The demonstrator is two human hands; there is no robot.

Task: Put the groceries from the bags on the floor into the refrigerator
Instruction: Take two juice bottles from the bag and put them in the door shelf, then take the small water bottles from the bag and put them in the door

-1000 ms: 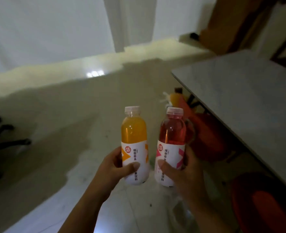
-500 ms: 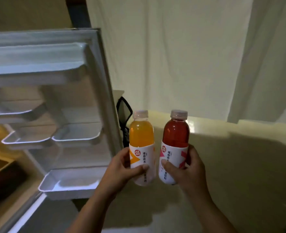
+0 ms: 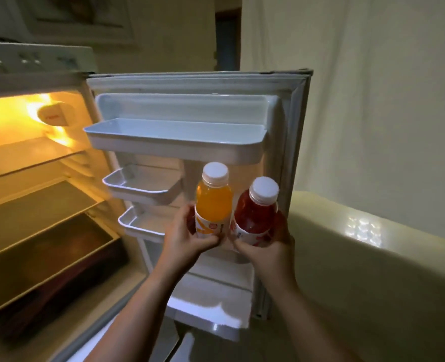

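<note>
- one refrigerator [image 3: 38, 158] stands open before us, its lit cabinet on our left and its door [image 3: 292, 142] swung out straight ahead; we count three bare shelves inside it.
- four door bins show: one wide top bin [image 3: 174, 142], two small bins [image 3: 140, 186] stacked below it at the left, and one bottom bin [image 3: 211, 304] under our wrists. we see nothing in any of them.
- two hands, each clenched around one bottle: our left hand [image 3: 184, 236] grips the orange bottle [image 3: 212, 205] by its label, our right hand [image 3: 265, 250] grips the red bottle [image 3: 255, 212] low on its body.
- two bottles, one of each colour, are held side by side in front of the door, below the top bin and above the bottom bin, necks up and tipped slightly away from us.
- both long axes run near upright, so we judge the bottom bin, directly beneath the grips, the likeliest seat; a straight lowering would serve, neither hand clearly nearer.
- two white caps [image 3: 215, 172] sit close under the top bin's front, which could catch them if we lift.
</note>
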